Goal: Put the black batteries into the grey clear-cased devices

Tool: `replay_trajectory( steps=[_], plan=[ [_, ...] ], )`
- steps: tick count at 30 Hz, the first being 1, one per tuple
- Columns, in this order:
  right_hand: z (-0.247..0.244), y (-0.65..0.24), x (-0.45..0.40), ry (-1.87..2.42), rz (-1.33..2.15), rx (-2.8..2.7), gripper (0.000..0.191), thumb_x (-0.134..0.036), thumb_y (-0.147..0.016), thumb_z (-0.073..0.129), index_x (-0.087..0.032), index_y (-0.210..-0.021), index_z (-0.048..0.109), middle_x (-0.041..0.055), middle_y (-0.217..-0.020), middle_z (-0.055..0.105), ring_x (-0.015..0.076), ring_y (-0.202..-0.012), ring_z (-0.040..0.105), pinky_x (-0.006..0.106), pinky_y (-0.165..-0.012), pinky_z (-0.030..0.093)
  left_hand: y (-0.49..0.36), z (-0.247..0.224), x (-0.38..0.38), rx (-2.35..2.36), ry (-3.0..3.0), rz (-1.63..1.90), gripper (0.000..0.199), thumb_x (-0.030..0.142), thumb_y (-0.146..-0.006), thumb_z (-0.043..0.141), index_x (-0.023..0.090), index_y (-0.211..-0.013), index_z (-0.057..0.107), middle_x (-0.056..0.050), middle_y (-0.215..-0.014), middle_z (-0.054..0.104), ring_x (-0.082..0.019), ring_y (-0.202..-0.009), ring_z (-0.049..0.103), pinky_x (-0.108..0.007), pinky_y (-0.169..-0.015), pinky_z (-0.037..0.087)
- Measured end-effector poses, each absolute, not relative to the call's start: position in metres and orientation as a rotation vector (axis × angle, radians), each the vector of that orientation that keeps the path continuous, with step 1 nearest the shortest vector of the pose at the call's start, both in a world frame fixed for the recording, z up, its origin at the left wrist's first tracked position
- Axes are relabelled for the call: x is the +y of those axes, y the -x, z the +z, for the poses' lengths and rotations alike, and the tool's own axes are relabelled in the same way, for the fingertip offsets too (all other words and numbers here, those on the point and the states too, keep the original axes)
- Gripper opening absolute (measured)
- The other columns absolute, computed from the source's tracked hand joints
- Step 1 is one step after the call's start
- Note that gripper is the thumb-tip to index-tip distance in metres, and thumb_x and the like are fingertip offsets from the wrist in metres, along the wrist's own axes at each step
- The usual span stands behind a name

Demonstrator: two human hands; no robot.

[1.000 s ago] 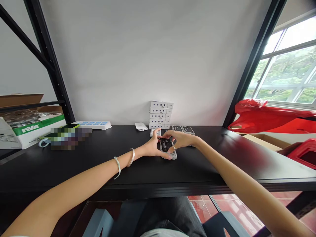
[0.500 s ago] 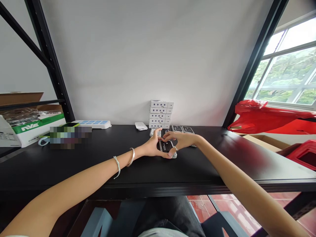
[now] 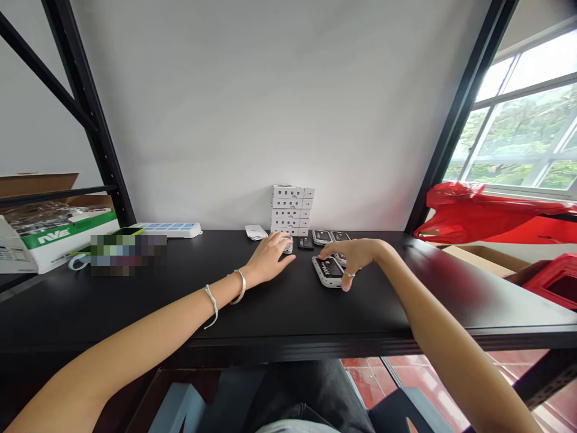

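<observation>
Right hand (image 3: 349, 258) holds a device (image 3: 328, 275) just right of centre, fingers (image 3: 334, 247) on its edges; its dark label (image 3: 331, 267) is too blurred to read. Left hand (image 3: 269, 257), mid-frame, is spread wide. The far-left box (image 3: 47, 255) bears white capitals (image 3: 54, 235), seemingly NVE. Black desk (image 3: 288, 313); grey wall (image 3: 270, 108); window (image 3: 523, 126) upper right.

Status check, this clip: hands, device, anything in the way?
Right hand around white device, black battery showing. Left hand over another device, contact unclear. Possible obstruction: more devices just beyond right hand.
</observation>
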State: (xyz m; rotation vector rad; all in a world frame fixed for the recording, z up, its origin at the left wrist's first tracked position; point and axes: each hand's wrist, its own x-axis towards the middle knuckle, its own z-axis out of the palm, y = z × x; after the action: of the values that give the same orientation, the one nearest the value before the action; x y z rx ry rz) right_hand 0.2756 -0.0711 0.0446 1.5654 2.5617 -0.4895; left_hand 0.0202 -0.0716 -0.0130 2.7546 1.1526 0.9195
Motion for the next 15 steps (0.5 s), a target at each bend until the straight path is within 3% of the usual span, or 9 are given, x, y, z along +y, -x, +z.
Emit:
replay_trajectory(
  steps=[2, 5, 11, 15],
  plan=[
    [0.045, -0.289, -0.068, -1.646, -0.485, 2.502, 0.096, -0.048, -0.035, 0.086, -0.03, -0.125, 0.058, 0.006, -0.137, 0.051, 0.0374, -0.119, 0.051, 0.044, -0.094, 0.047, -0.014, -0.013, -0.065, 1.258, -2.805, 0.782, 0.034, 0.032, -0.091, 0.048, 0.016, -0.12, 0.053, -0.012, -0.139, 0.046, -0.028, -0.135, 0.032, -0.045, -0.111, 0.025],
    [0.043, -0.302, -0.062, -1.73, -0.506, 2.48, 0.092, -0.044, -0.032, 0.086, -0.032, -0.12, 0.061, 0.0061, -0.133, 0.055, 0.0377, -0.117, 0.053, 0.046, -0.093, 0.047, -0.008, -0.016, -0.058, 1.279, -2.807, 0.643, 0.033, 0.029, -0.091, 0.045, 0.016, -0.12, 0.054, -0.012, -0.132, 0.053, -0.027, -0.129, 0.042, -0.043, -0.107, 0.032],
    [0.041, -0.31, -0.056, -1.916, -0.415, 2.354, 0.096, -0.035, -0.03, 0.087, -0.031, -0.122, 0.061, 0.0082, -0.133, 0.055, 0.0413, -0.116, 0.053, 0.05, -0.092, 0.047, -0.007, -0.017, -0.056, 1.276, -2.834, 0.677, 0.03, 0.025, -0.091, 0.045, 0.014, -0.116, 0.059, -0.012, -0.121, 0.06, -0.028, -0.118, 0.051, -0.04, -0.1, 0.039],
    [0.043, -0.314, -0.056, -1.9, -0.448, 2.503, 0.098, -0.044, -0.037, 0.086, -0.031, -0.129, 0.055, 0.0066, -0.136, 0.053, 0.0407, -0.12, 0.05, 0.05, -0.098, 0.043, -0.009, -0.011, -0.061, 1.317, -2.851, 0.689, 0.023, 0.027, -0.089, 0.05, 0.02, -0.105, 0.064, -0.007, -0.109, 0.066, -0.028, -0.105, 0.057, -0.043, -0.094, 0.041]
  ],
)
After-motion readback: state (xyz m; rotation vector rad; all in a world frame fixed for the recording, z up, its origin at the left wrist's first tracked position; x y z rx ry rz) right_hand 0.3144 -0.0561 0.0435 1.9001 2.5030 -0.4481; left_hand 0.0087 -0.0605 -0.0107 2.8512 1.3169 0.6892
